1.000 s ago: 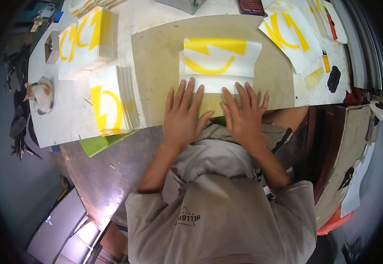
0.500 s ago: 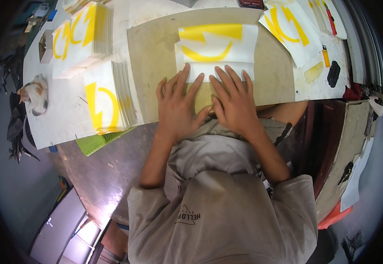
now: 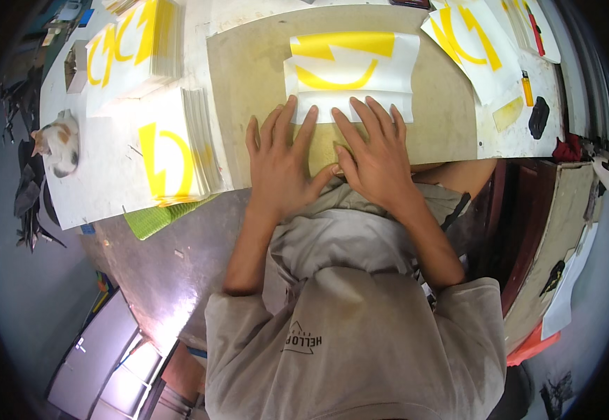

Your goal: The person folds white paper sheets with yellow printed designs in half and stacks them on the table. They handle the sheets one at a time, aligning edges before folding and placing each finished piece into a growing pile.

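Right hand has shifted toward left hand. Both open, fingers spread, gripping nothing, at near edge of white-and-yellow paper sheet on flat tan mat. Crease made; remainder unclear.

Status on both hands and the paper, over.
Left hand, right hand: open, palms down, fingertips on paper. Paper creased, lying on mat. Stack left, lighter right, neither touching the paper.

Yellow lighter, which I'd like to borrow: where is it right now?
In the head view, the yellow lighter lies toward the right edge of the white table, just above a small black object.
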The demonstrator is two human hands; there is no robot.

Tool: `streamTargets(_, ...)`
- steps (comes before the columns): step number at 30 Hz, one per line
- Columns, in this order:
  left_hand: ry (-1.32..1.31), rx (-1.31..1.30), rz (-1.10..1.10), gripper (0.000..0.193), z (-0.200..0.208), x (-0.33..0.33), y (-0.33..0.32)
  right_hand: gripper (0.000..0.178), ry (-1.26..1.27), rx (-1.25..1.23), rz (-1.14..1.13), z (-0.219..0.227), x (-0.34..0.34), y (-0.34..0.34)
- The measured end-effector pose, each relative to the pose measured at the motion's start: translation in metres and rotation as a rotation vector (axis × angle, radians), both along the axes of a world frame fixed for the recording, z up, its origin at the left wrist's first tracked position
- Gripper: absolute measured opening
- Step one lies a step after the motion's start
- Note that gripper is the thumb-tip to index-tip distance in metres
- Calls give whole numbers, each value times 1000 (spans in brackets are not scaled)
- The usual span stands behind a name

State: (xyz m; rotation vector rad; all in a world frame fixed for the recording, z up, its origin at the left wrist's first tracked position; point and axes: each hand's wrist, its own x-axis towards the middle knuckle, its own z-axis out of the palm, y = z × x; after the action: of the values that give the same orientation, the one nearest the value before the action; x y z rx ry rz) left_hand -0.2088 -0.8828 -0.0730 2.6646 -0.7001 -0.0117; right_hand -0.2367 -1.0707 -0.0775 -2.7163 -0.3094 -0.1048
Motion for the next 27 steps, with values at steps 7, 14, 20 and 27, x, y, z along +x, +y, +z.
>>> streamTargets(7,4,37,16,88,-2,0,-2,49,-36,-20,-4,-9,-2,-3)
streamTargets(14,28,67,31,63,-3,-1,-2,50,-5,-59,-19,-7,-5,-7)
streamTargets(20,-5,53,43,58,-6,-2,-3,49,-9,-265,-230,-6,-32,-71)
streamTargets(27,-54,28,60,55,-12,-1,-3,32,-369,264,-175,-25,-45,-19)
